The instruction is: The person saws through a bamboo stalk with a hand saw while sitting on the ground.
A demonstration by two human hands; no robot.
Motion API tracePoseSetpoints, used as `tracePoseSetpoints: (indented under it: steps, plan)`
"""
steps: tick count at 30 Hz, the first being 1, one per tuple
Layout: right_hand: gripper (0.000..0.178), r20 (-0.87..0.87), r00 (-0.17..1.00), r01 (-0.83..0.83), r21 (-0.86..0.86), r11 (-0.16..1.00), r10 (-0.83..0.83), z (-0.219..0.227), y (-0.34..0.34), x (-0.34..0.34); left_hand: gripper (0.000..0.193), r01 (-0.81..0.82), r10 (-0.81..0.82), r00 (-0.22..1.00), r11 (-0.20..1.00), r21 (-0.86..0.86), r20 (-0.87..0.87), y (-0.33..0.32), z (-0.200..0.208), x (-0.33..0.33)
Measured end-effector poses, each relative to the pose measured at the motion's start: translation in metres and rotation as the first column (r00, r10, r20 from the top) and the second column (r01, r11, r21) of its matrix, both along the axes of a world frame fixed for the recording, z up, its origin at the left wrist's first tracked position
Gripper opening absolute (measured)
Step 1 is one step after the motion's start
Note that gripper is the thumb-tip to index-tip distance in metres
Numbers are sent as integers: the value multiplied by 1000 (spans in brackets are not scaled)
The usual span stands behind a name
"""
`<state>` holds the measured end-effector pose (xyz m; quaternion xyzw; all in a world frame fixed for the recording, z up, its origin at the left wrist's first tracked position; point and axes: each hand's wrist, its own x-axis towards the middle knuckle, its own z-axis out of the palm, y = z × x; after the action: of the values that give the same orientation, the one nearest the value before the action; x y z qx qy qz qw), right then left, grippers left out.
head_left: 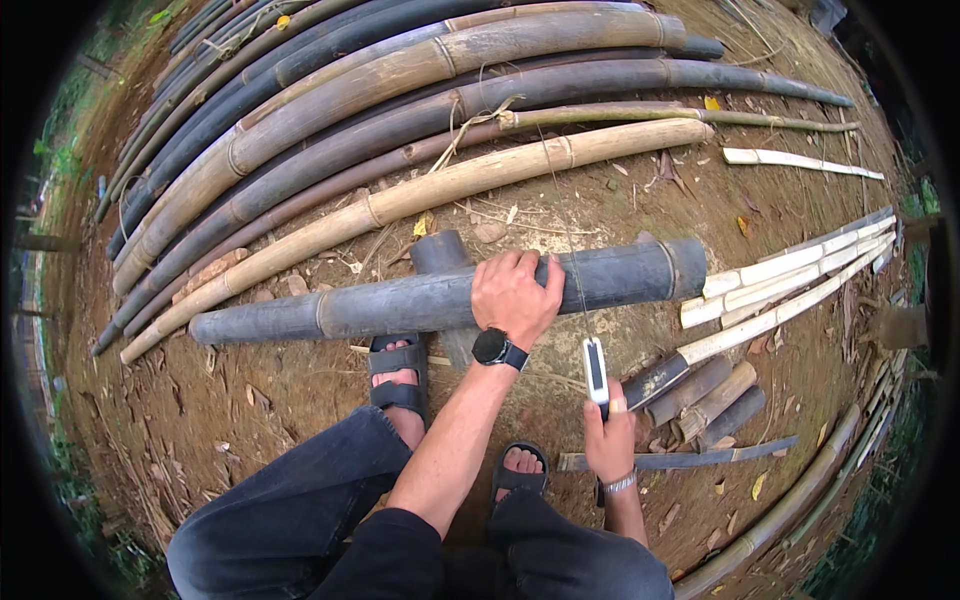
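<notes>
A dark bamboo pole [400, 308] lies crosswise before the person, propped over a thicker dark crosspiece [441, 252], which probably lifts it off the soil so a blade can pass beneath. The left hand [516, 290] is closed over the pole's top, just left of the saw [596, 372], seemingly to stop it rolling; the right hand [611, 435] wraps the saw's handle, and the thin blade points away across the pole, though whether its teeth bite cannot be told. The pole's right end overhangs the support, close to pale split strips [790, 265]. Beyond it, soil separates it from a pale bamboo pole [420, 195], which the blade's far part overlaps in view; on the near side, short bamboo pieces [715, 398] crowd the right hand's outer side, so straight pulls toward the body look freer than sideways swings
</notes>
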<state>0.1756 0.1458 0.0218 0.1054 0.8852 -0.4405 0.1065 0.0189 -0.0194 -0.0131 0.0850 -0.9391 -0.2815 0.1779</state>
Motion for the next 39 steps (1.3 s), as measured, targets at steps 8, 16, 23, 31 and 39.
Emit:
tracePoseSetpoints:
  steps: [8, 16, 23, 31, 39]
  plan:
    - [31, -84, 996, -25, -56, 998, 21, -5, 5, 12, 28, 3, -5, 999, 1000, -25, -54, -4, -2, 2]
    - [33, 33, 999, -25, -47, 999, 27, 3, 6, -5, 29, -6, 5, 1000, 999, -35, -28, -5, -2, 2]
    - [31, -17, 999, -50, -21, 999, 50, 4, 2, -32, 30, -27, 28, 999, 999, -26, 31, -1, 2, -3]
    - [33, -25, 1000, 4, -107, 994, -7, 2, 2, -2, 29, 12, -13, 1000, 997, -78, -5, -3, -1, 0]
    - [33, -97, 995, -26, -113, 993, 15, 14, 8, 4, 29, 2, -2, 1000, 998, -57, 8, -2, 1, 3]
